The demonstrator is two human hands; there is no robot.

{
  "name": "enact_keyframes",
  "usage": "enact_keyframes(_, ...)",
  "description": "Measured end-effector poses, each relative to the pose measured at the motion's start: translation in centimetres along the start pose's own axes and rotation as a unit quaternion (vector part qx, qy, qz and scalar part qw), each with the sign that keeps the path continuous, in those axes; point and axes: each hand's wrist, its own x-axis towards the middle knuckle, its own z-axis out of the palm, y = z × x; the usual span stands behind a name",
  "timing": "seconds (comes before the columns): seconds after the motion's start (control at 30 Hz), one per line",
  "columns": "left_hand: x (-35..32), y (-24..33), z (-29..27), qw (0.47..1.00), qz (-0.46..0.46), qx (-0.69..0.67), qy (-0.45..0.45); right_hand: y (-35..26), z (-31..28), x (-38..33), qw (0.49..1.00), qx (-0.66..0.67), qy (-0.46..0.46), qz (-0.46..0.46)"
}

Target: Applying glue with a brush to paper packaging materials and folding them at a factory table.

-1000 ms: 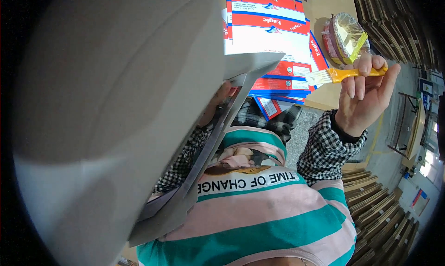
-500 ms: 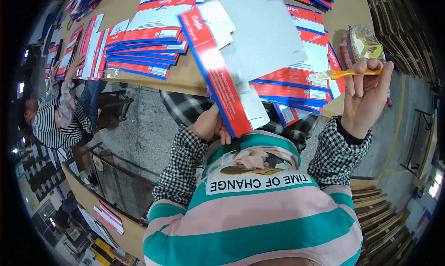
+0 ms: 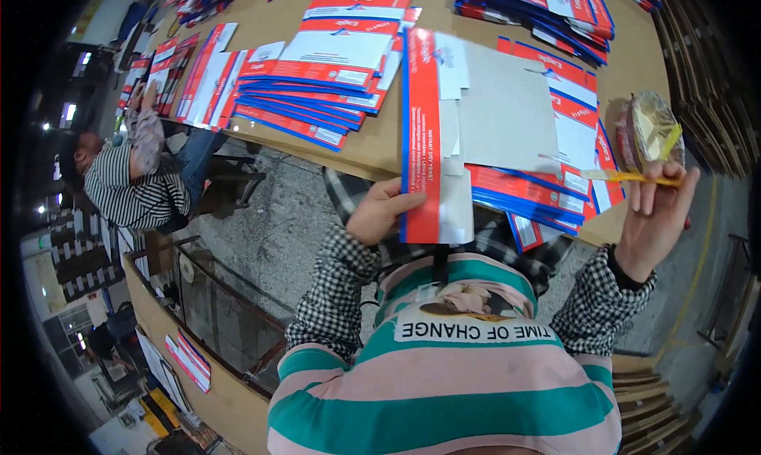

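Observation:
My left hand [image 3: 380,213] grips the lower left edge of a flat printed carton [image 3: 507,106], thumb on its red and blue side panel. The carton's plain grey inside faces me, and some of its flaps stand out along the fold. Between the fingers of my right hand [image 3: 656,225] is a yellow-handled brush [image 3: 634,177], held level with its pale bristles toward the carton stack [image 3: 575,122]. Close beyond that hand sits a bowl-shaped container [image 3: 652,126] lined with plastic film, pale material inside.
Fanned stacks of flat cartons [image 3: 317,66] lie on the brown table [image 3: 361,155]. More cartons [image 3: 539,7] are piled at its far side. At the left, another person [image 3: 139,181] in a striped top works at the same table. Brown boards [image 3: 705,82] are stacked at the right.
The carton has turned more upright, and my left thumb now shows on its side panel. The brush remains in my right hand. The whole view has shifted, moving the table rightward in the picture.

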Motion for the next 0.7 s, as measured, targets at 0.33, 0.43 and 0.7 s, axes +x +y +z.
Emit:
enact_keyframes(0.33,-2.2,16.7,-8.6,0.691,0.320,0.486,0.428,-1.0,-0.2,0.8,0.998,-0.040,0.004,-0.049)
enact_keyframes(0.43,0.6,19.7,-13.8,0.585,0.381,0.548,0.461,-0.3,0.8,0.8,1.000,-0.020,0.000,-0.024)
enact_keyframes(0.7,9.1,19.0,-26.5,0.463,0.307,0.683,0.475,-0.7,1.2,0.3,0.996,-0.061,0.058,-0.031)
